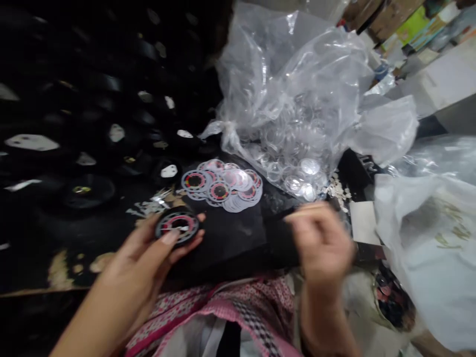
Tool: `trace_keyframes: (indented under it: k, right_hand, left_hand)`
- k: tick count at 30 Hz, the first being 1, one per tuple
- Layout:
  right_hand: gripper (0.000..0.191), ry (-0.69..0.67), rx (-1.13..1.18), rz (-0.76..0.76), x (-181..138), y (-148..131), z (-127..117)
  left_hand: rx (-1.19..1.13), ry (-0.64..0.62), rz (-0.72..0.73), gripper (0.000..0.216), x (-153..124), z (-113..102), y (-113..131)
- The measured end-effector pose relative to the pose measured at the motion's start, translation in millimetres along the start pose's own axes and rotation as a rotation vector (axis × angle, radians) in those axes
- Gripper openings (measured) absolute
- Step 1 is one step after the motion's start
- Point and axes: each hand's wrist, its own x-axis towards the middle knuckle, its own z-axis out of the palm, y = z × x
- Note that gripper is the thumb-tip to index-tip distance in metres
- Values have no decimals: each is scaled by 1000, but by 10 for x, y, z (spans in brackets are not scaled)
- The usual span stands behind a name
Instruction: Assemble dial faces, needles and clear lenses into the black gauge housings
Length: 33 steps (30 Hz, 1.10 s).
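Note:
My left hand (148, 253) is wrapped round a small round clock (177, 225) with a black rim and a grey, red and black dial. Its thumb lies over the face, near thin white clock hands. To the right, my right hand (323, 238) is blurred by motion, raised over the black table with its fingers curled in as in a pinch; anything between them is too smeared to make out. Just beyond the clock lies a spread pile of printed dial discs (219, 191). Thin silvery clock hands (152, 204) lie scattered beside it.
A large clear plastic bag (290, 74) holds many clear round covers (293, 183), some at its mouth. Small white pieces (336, 191) lie to its right. Black round cases (89, 191) fill the dark table's left side. A white bag (427, 258) stands far right.

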Motion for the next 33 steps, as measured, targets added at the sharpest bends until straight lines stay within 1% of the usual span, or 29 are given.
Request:
trace_keyframes:
  k: [1, 2, 3, 4, 5, 6, 7, 9, 11, 14, 16, 17, 18, 19, 20, 22, 25, 30, 33]
  right_hand:
    - [18, 234, -96, 25, 18, 112, -126]
    - [14, 391, -167, 54, 36, 246, -222]
    - [13, 431, -187, 114, 51, 391, -280]
    - [13, 403, -136, 194, 59, 535, -302]
    - [14, 391, -22, 265, 61, 665, -292]
    - [14, 373, 87, 305, 58, 774, -258]
    - [14, 366, 175, 314, 52, 860, -210]
    - [13, 355, 240, 251, 50, 960, -98]
    - [13, 311, 207, 175, 76, 975, 6]
    - [12, 259, 218, 155, 140, 818, 139]
    - [10, 221, 358, 165, 152, 588, 237]
    - [12, 174, 479, 170, 141, 448, 294]
    - [15, 101, 616, 153, 121, 306, 356]
    - [17, 18, 700, 127, 93, 171, 421]
    - [19, -59, 761, 109, 62, 56, 486]
    - [21, -164, 819, 68, 4, -96, 603]
    - [22, -259, 822, 13, -39, -131, 715]
    - [25, -394, 677, -85, -9, -79, 775]
    - [23, -438, 603, -126, 0, -116, 805]
  left_hand:
    - [-41, -38, -11, 30, -2, 29, -6]
    - [-75, -86, -39, 31, -4, 43, -20]
    - [-107, -134, -81, 32, -6, 48, -36]
    - [-136, -169, -134, 32, -6, 51, -53]
    - [-162, -194, -193, 32, -6, 54, -69]
    - [-186, -209, -247, 32, -6, 59, -83]
    - [-206, -220, -291, 30, -5, 68, -95]
    - [-231, -240, -351, 27, 0, 90, -112]
    - [-248, -242, -379, 25, 10, 112, -123]
    - [-259, -219, -399, 22, 29, 133, -132]
    - [-255, -206, -410, 20, 41, 140, -133]
    - [-253, -205, -412, 19, 45, 142, -133]
    - [-255, -211, -409, 19, 48, 143, -134]
    - [-259, -225, -403, 19, 50, 142, -136]
    - [-264, -244, -393, 19, 50, 140, -138]
    - [-275, -281, -372, 19, 49, 134, -144]
    - [-287, -305, -367, 18, 39, 124, -151]
    - [-279, -273, -364, 18, 24, 118, -160]
    - [-279, -276, -367, 19, 32, 113, -178]
